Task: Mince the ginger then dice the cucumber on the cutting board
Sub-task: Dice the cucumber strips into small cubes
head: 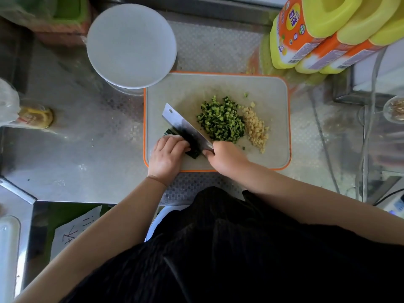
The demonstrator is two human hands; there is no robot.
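Hands (168, 155), cleaver (185, 125), diced cucumber (220, 120)

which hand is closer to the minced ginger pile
Right. The right hand grips the cleaver handle just below-left of the minced ginger; the left hand lies farther left.

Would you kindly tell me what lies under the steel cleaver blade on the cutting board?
Under the steel cleaver blade, dark green uncut cucumber strips show at both edges, steadied by the left hand. The right hand grips the handle. The cucumber's middle stretch is covered.
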